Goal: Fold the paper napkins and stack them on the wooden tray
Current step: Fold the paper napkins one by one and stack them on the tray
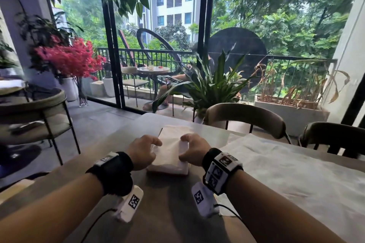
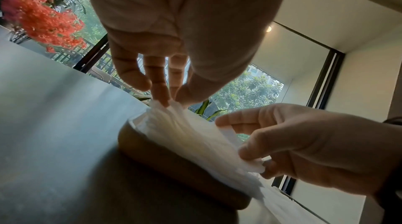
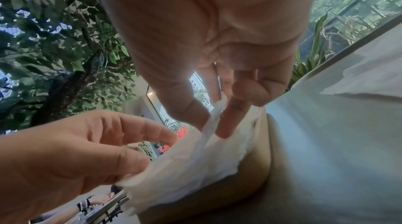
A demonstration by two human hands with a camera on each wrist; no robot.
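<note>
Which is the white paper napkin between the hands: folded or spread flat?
Folded: white paper napkin arches up, left hand and right hand pinching opposite edges.

Bare forearms, no sleeves. Left hand (image 1: 142,152) and right hand (image 1: 194,151) ungloved, no rings seen. Black fabric wristband (image 1: 116,171) on left wrist, another black wristband (image 1: 211,157) on right. White blocks with black square-pattern markers strapped on top of each band. White camera unit (image 1: 130,203) with same kind of marker under left wrist; matching unit (image 1: 203,199) under right. Thin black cable trailing from each unit.
</note>
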